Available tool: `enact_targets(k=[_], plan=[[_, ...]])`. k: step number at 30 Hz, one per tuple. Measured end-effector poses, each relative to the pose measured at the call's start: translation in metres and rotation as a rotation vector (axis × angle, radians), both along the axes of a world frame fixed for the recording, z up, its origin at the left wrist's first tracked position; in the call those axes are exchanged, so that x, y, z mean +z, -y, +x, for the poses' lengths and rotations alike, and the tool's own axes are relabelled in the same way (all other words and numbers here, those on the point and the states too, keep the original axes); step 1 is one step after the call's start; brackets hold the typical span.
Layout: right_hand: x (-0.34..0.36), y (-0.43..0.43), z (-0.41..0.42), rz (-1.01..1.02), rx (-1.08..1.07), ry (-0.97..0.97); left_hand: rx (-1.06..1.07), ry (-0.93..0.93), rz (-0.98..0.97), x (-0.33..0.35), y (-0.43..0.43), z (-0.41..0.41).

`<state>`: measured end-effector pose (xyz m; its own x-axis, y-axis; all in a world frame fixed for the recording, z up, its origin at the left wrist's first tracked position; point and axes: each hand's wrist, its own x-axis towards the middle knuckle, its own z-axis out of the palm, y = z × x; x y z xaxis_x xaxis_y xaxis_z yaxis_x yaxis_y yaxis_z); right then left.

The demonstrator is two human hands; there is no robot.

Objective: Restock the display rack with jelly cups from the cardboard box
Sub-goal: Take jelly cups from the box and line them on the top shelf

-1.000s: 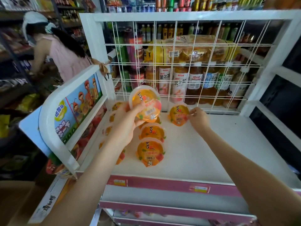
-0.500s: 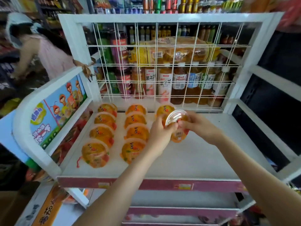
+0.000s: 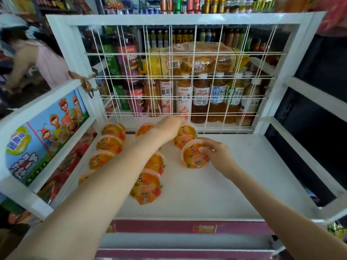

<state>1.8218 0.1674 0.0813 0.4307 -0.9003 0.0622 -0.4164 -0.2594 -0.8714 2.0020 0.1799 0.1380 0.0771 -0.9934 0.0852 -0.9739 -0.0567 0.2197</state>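
Note:
Orange jelly cups lie in columns on the white rack shelf [image 3: 247,177]. The left column [image 3: 109,144] and the middle column [image 3: 148,186] each hold several cups; my left forearm hides part of the middle one. My right hand [image 3: 218,156] grips a jelly cup [image 3: 193,155] resting on the shelf as the front cup of a third column. Behind it are two more cups [image 3: 187,131]. My left hand [image 3: 169,128] reaches over the back of the shelf, right beside the rearmost cup; its fingers are blurred.
A white wire grid [image 3: 208,77] closes the back of the rack, with drink bottles behind it. A cartoon side panel [image 3: 47,132] bounds the left, white bars [image 3: 300,85] the right. A pink price strip [image 3: 187,228] edges the front. A person [image 3: 45,61] stands at the far left.
The cup passed from my left hand to my right hand, which lowered it onto the shelf in front of the third-column cups. My left hand let go and reached toward the back.

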Motion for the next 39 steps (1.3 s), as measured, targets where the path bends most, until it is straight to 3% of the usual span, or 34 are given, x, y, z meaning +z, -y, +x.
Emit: enact_targets(k=[5,9,12,16,23,32,39], plan=[[-0.003,-0.004,0.015,0.008,-0.015,0.056,-0.052,-0.045,0.022,0.009,0.014,0.004],[-0.007,-0.011,0.027,-0.142,0.015,-0.062,-0.074,-0.061,0.041,0.011,0.017,0.01],[-0.007,-0.007,0.033,-0.187,-0.066,-0.041,-0.075,-0.056,0.047,0.011,0.02,0.014],[-0.009,0.002,0.035,-0.19,-0.193,0.024,-0.076,-0.065,0.096,0.011,0.022,0.02],[-0.016,-0.001,0.04,-0.148,-0.211,0.011,-0.085,-0.102,0.158,0.005,0.017,0.025],[-0.017,-0.003,0.037,-0.114,-0.223,-0.056,-0.063,-0.114,0.076,0.01,-0.003,0.017],[-0.001,-0.018,0.022,-0.19,-0.256,-0.169,-0.059,-0.062,-0.168,0.017,-0.056,-0.015]])
